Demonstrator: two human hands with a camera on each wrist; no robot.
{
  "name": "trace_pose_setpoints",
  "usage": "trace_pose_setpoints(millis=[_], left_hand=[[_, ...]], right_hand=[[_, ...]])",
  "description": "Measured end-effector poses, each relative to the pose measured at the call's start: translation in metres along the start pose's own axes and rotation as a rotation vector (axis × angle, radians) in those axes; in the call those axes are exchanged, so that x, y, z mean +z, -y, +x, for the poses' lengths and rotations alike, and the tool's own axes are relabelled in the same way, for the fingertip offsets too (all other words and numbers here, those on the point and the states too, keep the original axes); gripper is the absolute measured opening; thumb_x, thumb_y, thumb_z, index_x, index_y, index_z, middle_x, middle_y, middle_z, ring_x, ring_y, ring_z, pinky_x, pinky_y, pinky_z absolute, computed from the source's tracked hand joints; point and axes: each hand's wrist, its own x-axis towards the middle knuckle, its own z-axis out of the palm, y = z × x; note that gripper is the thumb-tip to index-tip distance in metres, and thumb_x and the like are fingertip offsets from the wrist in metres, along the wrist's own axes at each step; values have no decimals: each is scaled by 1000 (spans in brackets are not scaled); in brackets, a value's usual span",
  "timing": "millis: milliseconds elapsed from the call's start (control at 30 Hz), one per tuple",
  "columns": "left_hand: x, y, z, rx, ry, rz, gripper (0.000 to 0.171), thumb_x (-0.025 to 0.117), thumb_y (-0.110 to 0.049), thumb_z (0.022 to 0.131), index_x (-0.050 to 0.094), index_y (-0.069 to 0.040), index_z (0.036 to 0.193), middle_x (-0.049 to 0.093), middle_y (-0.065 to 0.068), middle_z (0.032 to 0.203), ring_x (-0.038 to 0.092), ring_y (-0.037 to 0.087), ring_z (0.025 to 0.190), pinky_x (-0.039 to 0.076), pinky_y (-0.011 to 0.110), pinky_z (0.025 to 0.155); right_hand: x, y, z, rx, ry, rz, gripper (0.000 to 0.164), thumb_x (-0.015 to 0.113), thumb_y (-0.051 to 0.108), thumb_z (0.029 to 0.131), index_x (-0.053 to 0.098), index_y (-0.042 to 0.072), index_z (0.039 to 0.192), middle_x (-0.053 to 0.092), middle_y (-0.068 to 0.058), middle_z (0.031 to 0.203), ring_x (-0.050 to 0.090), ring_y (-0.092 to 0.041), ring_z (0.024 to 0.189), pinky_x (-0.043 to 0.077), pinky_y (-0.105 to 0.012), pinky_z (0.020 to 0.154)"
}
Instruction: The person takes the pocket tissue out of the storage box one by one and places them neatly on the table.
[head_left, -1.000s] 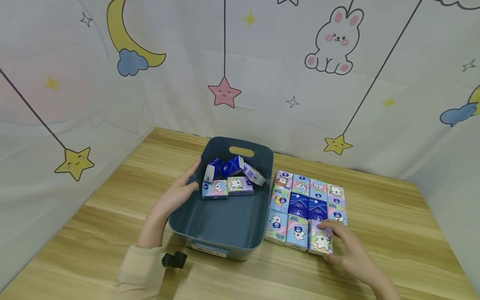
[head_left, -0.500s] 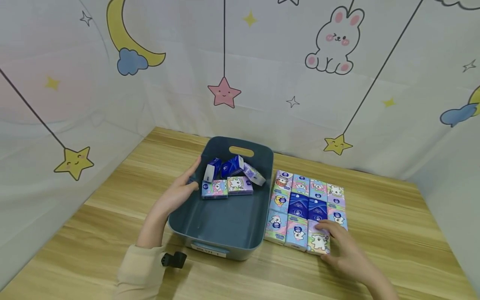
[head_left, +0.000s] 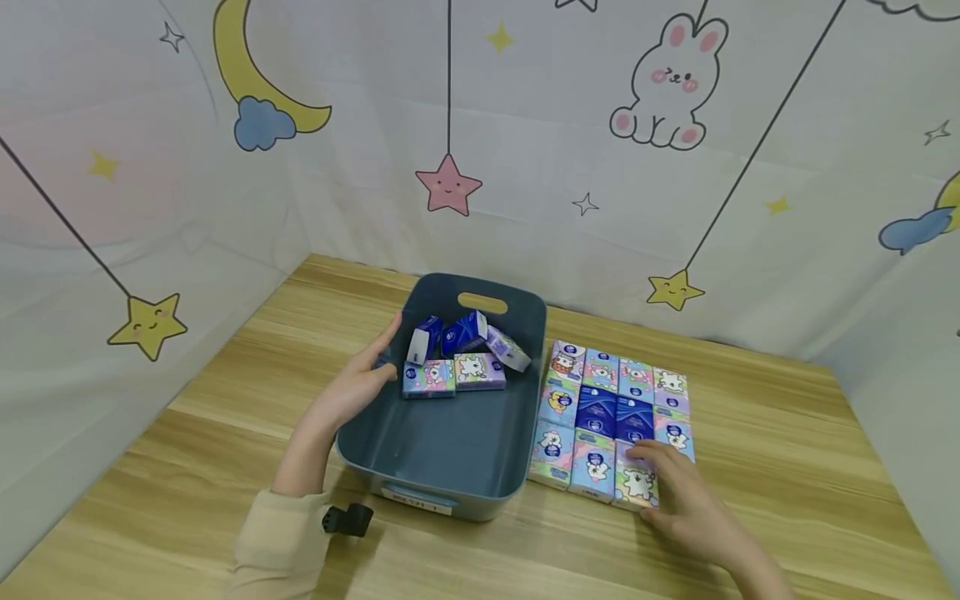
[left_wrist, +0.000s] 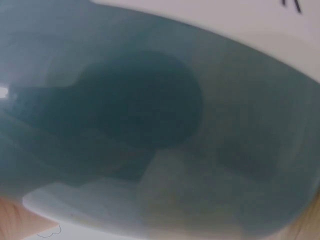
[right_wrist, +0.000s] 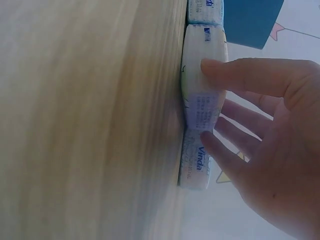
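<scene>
A dark blue-grey bin [head_left: 446,450] stands on the table with several tissue packs [head_left: 480,372] lying loosely at its far end. My left hand [head_left: 348,398] lies along the bin's left side, its fingers straight and the thumb by the rim. Right of the bin, more packs form a flat block in rows, with two dark blue packs [head_left: 597,411] in the middle row. My right hand [head_left: 693,504] touches the purple-and-white tissue pack [head_left: 636,477] at the front row's right end. In the right wrist view, the thumb [right_wrist: 215,70] is against its end, with the fingers loosely spread.
The wooden table [head_left: 225,417] reaches a white cloth backdrop [head_left: 360,200] printed with stars, a moon and a rabbit. A white label [head_left: 416,502] is stuck on the bin's front. A black device [head_left: 348,519] sits at the left wrist.
The front-right tissue pack has slid slightly left against its neighbour, and my right hand has moved left with it. My left hand and the bin have stayed put.
</scene>
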Motion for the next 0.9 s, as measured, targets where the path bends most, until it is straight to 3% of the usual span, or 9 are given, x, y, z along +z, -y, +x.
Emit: trace_pose_setpoints(millis=[100,167,267,400,633,900], left_hand=[[0,0,0,0,-3,2,73,37,-7,94,4,-27,155,-2,7,164,-4,35,150,6,64,116],[0,0,0,1,-7,4,73,38,-7,94,4,-26,156,-1,7,164,-4,35,150,6,63,117],[0,0,0,1,-10,4,73,38,-6,94,4,-26,156,-1,8,164,-4,35,150,6,63,117],[0,-1,0,0,-10,2,73,37,-6,94,4,-27,155,-1,9,164,-4,35,150,5,63,117],[0,0,0,-2,-12,1,72,37,-7,94,5,-28,155,-1,8,164,-4,35,150,5,63,117],[1,1,0,7,-10,-2,72,36,-6,94,4,-26,156,-1,8,164,-3,34,150,5,62,118]], right_hand=[[0,1,0,16,8,-17,72,82,4,63,55,17,129,52,-10,137,45,-37,127,11,-4,108],[-1,1,1,30,18,-25,71,82,5,64,55,17,128,52,-9,137,46,-37,127,24,-20,115],[-2,4,2,67,41,-36,66,82,11,68,55,19,129,51,-7,138,45,-35,129,35,-42,109],[-3,7,7,81,45,-34,60,80,20,75,55,18,129,51,-6,138,45,-32,130,38,-43,106],[-7,14,24,19,44,9,58,76,18,79,53,10,132,49,-13,140,43,-37,129,40,-63,99],[-18,24,49,-37,81,15,52,68,16,88,49,9,136,42,-16,146,40,-40,133,41,-63,100]])
